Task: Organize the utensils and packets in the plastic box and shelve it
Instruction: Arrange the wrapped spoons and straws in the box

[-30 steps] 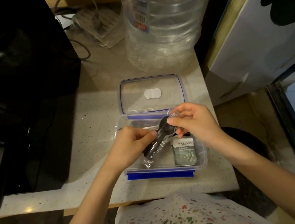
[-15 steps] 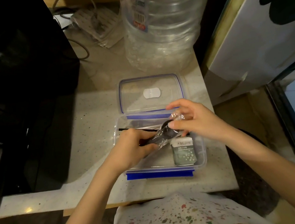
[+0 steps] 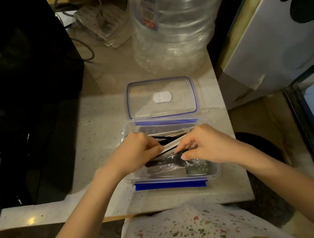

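**Plastic box, open on the desk, with both hands sorting its contents**

Plastic box (image 3: 175,178) sits near the front edge of the desk (image 3: 97,131), its blue front clip towards the person and its long axis running left to right. Its lid (image 3: 161,98) lies flat just behind the box, touching or nearly touching the rear wall. Both hands reach in from the front.

Left hand (image 3: 134,152) is over the left half of the box, fingers curled; it appears to pinch the near end of a white paper sleeve of chopsticks (image 3: 172,143), which slants from that hand up towards the right rear corner. Right hand (image 3: 206,144) is over the right half, fingertips pressed down on a wrapped black utensil (image 3: 166,161) in crinkled clear film; whether they pinch the film or only press it cannot be told. That utensil lies lengthwise along the box, between the two hands and in front of the sleeve.

Contents: more dark sticks and sleeves against the rear wall, the wrapped utensil in the middle, and a small grey-green packet (image 3: 197,168) in the front right corner, just below the right hand.

Judgement: long items are being laid parallel to the box's long axis. Closing the lid and shelving remain to be done. A large clear water bottle (image 3: 170,22) stands well behind the box.
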Motion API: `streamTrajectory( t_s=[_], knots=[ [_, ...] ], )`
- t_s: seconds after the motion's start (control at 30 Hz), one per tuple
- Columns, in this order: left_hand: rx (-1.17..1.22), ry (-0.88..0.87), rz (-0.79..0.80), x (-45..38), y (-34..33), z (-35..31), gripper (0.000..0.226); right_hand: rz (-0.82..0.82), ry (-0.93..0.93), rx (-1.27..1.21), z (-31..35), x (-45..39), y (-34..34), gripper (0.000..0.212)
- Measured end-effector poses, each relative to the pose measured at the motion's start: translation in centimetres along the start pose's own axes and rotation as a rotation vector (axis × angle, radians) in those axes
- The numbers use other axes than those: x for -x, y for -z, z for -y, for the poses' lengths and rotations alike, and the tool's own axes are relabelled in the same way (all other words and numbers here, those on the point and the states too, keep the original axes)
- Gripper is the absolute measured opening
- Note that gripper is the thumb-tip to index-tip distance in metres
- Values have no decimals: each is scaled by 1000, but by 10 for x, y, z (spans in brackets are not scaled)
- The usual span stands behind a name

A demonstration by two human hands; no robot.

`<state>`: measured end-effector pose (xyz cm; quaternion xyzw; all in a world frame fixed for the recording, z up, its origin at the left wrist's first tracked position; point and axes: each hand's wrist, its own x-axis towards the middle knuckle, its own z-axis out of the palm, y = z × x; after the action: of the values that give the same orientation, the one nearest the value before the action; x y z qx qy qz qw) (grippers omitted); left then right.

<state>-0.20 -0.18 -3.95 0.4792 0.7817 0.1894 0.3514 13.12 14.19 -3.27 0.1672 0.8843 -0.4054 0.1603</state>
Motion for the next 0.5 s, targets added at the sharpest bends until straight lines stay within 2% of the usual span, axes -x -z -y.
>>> streamTrajectory(
  t_s=[0.2, 0.33, 0.5],
  knots=[
    [-224, -63, 102, 0, -7, 2, 19, -11, 17, 58, 4, -4, -29, 24],
    [-361, -131, 41, -3, -11, 6, 22, -48, 2, 118, 5, -11, -41, 24],
    [-404, -152, -25, -6, -12, 10, 21, -42, 14, 216, 10, -16, -44, 22]
  ],
)
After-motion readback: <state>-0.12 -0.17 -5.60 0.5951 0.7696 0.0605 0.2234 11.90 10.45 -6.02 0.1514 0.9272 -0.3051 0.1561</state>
